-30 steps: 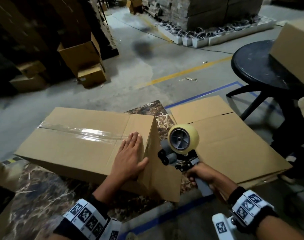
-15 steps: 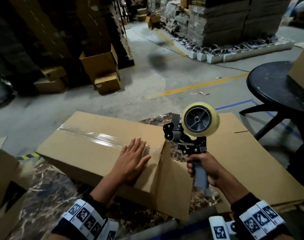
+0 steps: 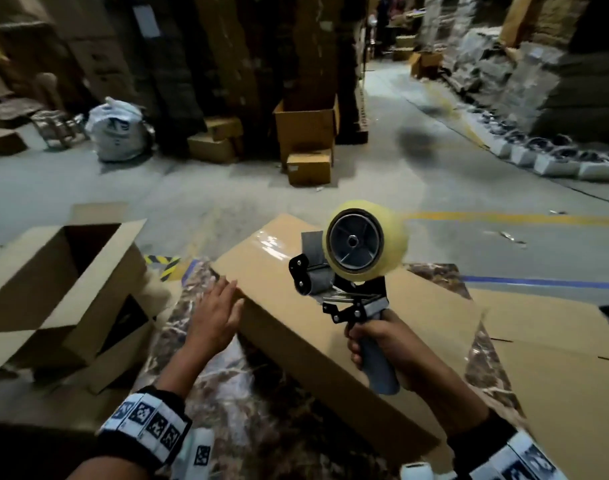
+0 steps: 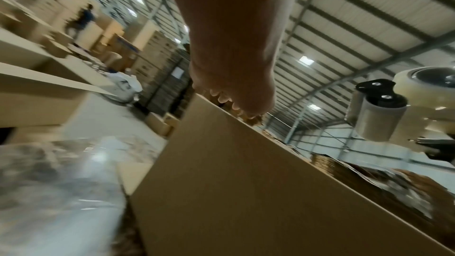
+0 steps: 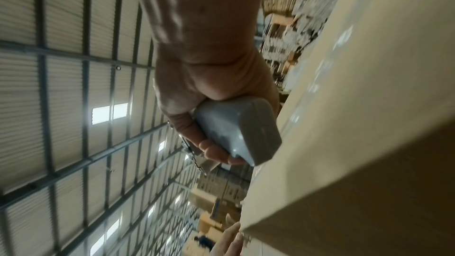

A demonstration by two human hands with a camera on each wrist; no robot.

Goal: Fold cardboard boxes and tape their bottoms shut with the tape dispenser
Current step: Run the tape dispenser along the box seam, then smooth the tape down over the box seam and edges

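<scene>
A brown cardboard box (image 3: 296, 327) lies on the marble floor slab, with a shiny clear tape seam (image 3: 272, 242) across its top face. My left hand (image 3: 218, 311) is open, its straight fingers against the box's near-left corner; the left wrist view shows the fingertips (image 4: 236, 106) at the box (image 4: 234, 182) edge. My right hand (image 3: 370, 342) grips the grey handle of the tape dispenser (image 3: 356, 263) and holds it upright above the box, its clear tape roll on top. In the right wrist view the fingers wrap the handle (image 5: 236, 131) beside the box (image 5: 357, 124).
An open-topped box (image 3: 64, 289) stands at my left. Flattened cardboard sheets (image 3: 556, 348) lie to the right. Small boxes (image 3: 308, 166) and tall carton stacks stand across the concrete aisle, with a white sack (image 3: 117, 131) at the back left.
The box has swung round, its taped end now pointing away. My left hand slid from the top face to the near-left corner. The dispenser rose higher above the box.
</scene>
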